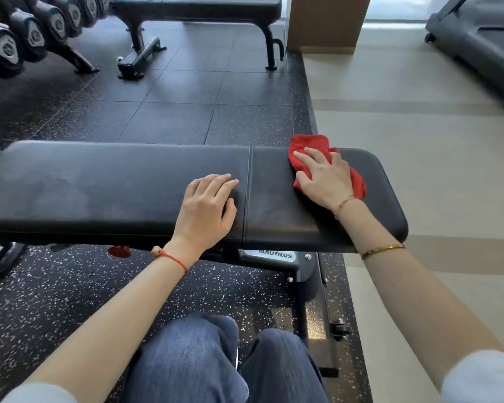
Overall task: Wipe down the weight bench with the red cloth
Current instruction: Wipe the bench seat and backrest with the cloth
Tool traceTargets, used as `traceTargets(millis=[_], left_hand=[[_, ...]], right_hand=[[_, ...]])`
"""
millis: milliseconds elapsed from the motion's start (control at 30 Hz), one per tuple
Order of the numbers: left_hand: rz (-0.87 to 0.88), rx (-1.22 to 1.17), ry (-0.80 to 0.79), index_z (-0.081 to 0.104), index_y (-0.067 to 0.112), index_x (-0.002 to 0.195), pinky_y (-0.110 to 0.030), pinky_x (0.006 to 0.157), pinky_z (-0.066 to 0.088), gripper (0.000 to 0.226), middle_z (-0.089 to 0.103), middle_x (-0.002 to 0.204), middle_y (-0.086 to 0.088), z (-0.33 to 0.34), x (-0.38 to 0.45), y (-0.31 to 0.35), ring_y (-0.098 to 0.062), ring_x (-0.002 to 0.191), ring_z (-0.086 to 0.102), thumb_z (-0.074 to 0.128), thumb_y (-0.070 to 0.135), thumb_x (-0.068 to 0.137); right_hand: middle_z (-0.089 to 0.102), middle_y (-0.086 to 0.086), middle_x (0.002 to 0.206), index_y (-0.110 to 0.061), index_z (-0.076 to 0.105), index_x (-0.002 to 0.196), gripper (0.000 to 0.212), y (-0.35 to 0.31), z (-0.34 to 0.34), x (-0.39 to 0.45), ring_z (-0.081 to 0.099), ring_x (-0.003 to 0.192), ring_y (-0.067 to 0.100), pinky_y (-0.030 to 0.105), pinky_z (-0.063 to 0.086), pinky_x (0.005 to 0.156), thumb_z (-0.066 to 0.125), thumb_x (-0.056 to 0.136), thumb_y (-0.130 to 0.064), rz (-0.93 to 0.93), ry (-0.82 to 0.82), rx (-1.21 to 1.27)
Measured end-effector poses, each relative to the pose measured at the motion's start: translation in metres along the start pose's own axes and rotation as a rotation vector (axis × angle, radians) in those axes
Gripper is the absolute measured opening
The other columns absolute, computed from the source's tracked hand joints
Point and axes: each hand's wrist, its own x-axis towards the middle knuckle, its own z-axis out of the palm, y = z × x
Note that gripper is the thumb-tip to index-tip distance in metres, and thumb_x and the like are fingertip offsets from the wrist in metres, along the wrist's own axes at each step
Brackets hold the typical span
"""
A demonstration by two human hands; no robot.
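A black padded weight bench [105,187] runs across the view in front of me, with a seam dividing the long pad from the shorter right pad. The red cloth [307,145] lies bunched on the right pad near its far edge. My right hand [322,177] presses flat on the cloth with fingers spread and pointing left. Part of the cloth is hidden under that palm. My left hand [208,207] rests palm-down on the long pad just left of the seam, fingers relaxed, holding nothing.
A second flat bench [198,7] stands at the back on the dark rubber floor. A dumbbell rack [26,33] fills the far left. A treadmill [477,39] sits far right on the pale floor. A brown column [326,21] rises behind. My knees are below the bench.
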Motion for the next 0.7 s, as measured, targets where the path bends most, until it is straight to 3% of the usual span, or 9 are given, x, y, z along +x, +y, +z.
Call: traceTargets(millis=[233, 400, 533, 700], left_hand=[[-0.092, -0.06, -0.009, 0.062, 0.014, 0.129, -0.045, 0.111, 0.037, 0.04, 0.061, 0.136, -0.004, 0.001, -0.004, 0.003, -0.025, 0.131, 0.051, 0.04, 0.026, 0.097], [-0.072, -0.069, -0.024, 0.06, 0.016, 0.131, -0.045, 0.113, 0.035, 0.046, 0.059, 0.138, -0.003, 0.002, -0.007, 0.01, -0.024, 0.132, 0.049, 0.035, 0.034, 0.097], [-0.042, 0.021, -0.041, 0.057, 0.017, 0.134, -0.044, 0.112, 0.034, 0.048, 0.057, 0.138, -0.003, 0.007, -0.011, 0.011, -0.025, 0.131, 0.049, 0.034, 0.038, 0.097], [-0.036, 0.09, -0.028, 0.057, 0.018, 0.134, -0.043, 0.109, 0.035, 0.046, 0.057, 0.137, -0.003, 0.014, -0.012, 0.009, -0.025, 0.129, 0.049, 0.037, 0.038, 0.097]], right_hand=[[0.035, -0.021, 0.151, -0.045, 0.038, 0.143, 0.054, -0.025, 0.006, -0.094, 0.034, 0.132, 0.029, 0.041, 0.024, 0.113, 0.033, 0.089, -0.048, -0.218, 0.02, 0.028], [0.042, -0.019, 0.147, -0.044, 0.047, 0.137, 0.049, 0.026, -0.004, -0.104, 0.041, 0.126, 0.027, 0.04, 0.029, 0.108, 0.038, 0.089, -0.046, -0.036, 0.161, -0.01], [0.037, -0.013, 0.152, -0.041, 0.045, 0.14, 0.047, 0.041, -0.01, -0.061, 0.035, 0.132, 0.035, 0.043, 0.025, 0.112, 0.042, 0.093, -0.04, 0.174, 0.098, -0.004], [0.039, -0.016, 0.15, -0.042, 0.043, 0.141, 0.048, -0.006, -0.003, -0.063, 0.039, 0.123, 0.031, 0.039, 0.028, 0.105, 0.043, 0.092, -0.041, -0.022, 0.058, -0.051]])
